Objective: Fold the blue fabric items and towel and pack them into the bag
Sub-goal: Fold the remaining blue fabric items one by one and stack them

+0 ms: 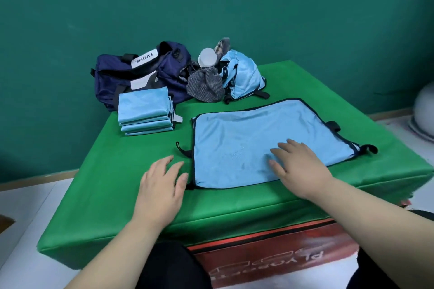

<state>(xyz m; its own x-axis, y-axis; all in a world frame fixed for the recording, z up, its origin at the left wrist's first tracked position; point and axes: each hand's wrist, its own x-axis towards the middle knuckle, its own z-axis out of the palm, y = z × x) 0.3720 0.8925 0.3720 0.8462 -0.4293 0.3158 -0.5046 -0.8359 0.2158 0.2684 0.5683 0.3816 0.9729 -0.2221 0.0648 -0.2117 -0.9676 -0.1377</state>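
Blue cloth (246, 138) spread flat beneath right hand (299, 168), fingers straight, pressing. Left hand (162, 186) just beside cloth's left edge, fingers relaxed, holding nothing. Folded blue stack (144, 112) and navy bag (122, 77) beyond left hand.

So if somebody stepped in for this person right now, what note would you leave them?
Left hand: open, flat on the green cover, just left of the spread blue cloth.
Right hand: open, fingers flat on that cloth.
Done: a stack of folded blue cloths sits in front of the navy bag.
Left: fold the spread cloth, then the crumpled blue cloth and grey striped towel heaped right of the bag; the stack is not packed yet.
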